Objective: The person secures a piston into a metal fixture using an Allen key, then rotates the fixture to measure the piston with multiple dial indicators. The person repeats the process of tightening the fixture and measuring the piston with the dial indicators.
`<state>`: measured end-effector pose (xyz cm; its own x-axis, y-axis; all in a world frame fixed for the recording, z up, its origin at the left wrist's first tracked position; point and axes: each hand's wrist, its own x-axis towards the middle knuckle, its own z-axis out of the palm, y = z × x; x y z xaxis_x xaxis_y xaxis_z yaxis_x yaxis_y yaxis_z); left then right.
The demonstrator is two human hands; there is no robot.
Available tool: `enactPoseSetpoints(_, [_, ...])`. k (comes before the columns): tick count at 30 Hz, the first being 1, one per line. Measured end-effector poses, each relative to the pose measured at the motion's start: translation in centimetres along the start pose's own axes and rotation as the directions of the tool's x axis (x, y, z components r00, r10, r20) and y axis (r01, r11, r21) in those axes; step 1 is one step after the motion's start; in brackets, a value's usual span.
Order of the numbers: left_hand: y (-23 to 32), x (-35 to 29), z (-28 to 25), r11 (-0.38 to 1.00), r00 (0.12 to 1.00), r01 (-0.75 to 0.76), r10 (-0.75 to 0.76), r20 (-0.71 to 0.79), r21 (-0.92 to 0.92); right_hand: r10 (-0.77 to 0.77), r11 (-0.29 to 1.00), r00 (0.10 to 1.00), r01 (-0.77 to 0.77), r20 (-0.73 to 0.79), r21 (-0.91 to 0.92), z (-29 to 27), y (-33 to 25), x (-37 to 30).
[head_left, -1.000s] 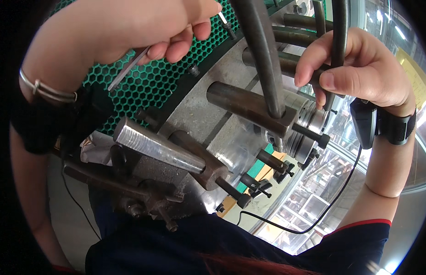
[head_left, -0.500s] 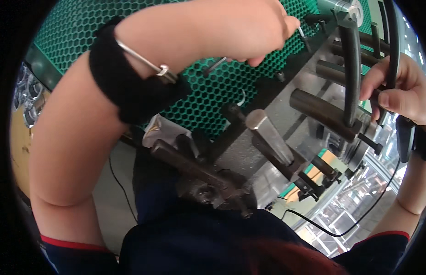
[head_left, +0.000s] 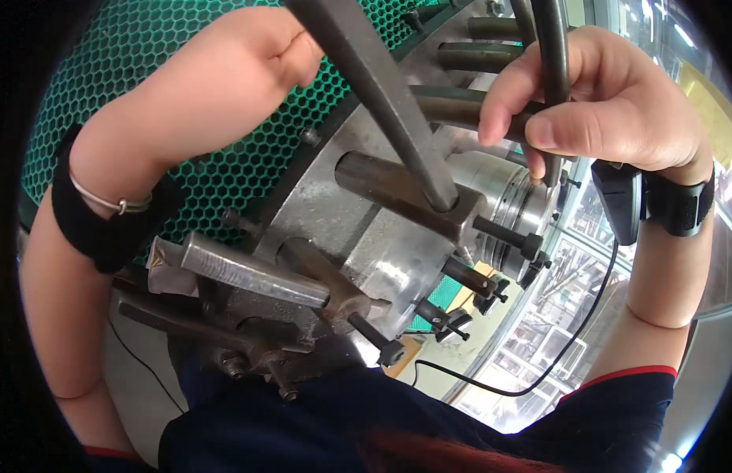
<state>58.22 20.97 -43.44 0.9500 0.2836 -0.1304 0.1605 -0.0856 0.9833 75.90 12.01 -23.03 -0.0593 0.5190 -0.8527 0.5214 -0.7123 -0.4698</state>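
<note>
My right hand (head_left: 610,110) is wrapped round an upright dark metal rod (head_left: 553,51), thumb in front and fingers behind. It grips where the rod meets the end of a dark round bar (head_left: 452,106). At the upper left, over the green mesh mat (head_left: 224,177), my left hand (head_left: 275,51) is curled closed. Its fingertips are turned away, so whatever they hold is hidden. A square steel bar (head_left: 381,102) rises between my hands, set in a cross bar (head_left: 381,183) with a black bolt (head_left: 512,234) at its end.
A grey metal fixture plate (head_left: 303,189) carries several such bars. A machined silver cylinder (head_left: 488,185) lies below my right hand. Nearer me are a shiny steel bar (head_left: 251,272) and a dark bar (head_left: 184,323). A black cable (head_left: 523,390) hangs from my right wrist's device (head_left: 618,201).
The view has shifted, so the fixture appears lower and further left. My right hand still grips at a rod. The thin metal tool seen at my left hand is out of sight now.
</note>
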Motion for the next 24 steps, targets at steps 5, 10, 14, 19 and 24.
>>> enactPoseSetpoints(5, [0.9, 0.1, -0.2, 0.999, 0.999, 0.032, -0.032, 0.017, -0.001, -0.048, 0.998, 0.999, 0.048, 0.002, -0.050, 0.4, -0.2, -0.5])
enactPoseSetpoints(10, [3.5, 0.3, -0.3, 0.966, 0.966, 0.256, -0.257, 0.025, 0.045, -0.002, 0.999, 1.000, 0.000, -0.027, -0.051, 0.5, 0.0, -0.7])
enactPoseSetpoints(14, [3.8, 0.2, -0.8, 0.950, 0.950, 0.311, -0.311, 0.020, 0.010, -0.004, 0.999, 1.000, 0.004, -0.003, -0.038, 0.2, -0.4, -0.5])
enactPoseSetpoints(19, [3.8, 0.0, -1.2, 0.963, 0.963, 0.268, -0.269, 0.020, 0.007, -0.008, 0.999, 1.000, 0.009, 0.014, -0.052, 0.2, -0.3, -0.6])
enactPoseSetpoints(24, [2.9, 0.6, -0.9, 0.987, 0.987, 0.148, -0.151, 0.059, 0.059, -0.027, 0.998, 1.000, 0.028, 0.016, -0.058, 0.3, -0.2, -0.7])
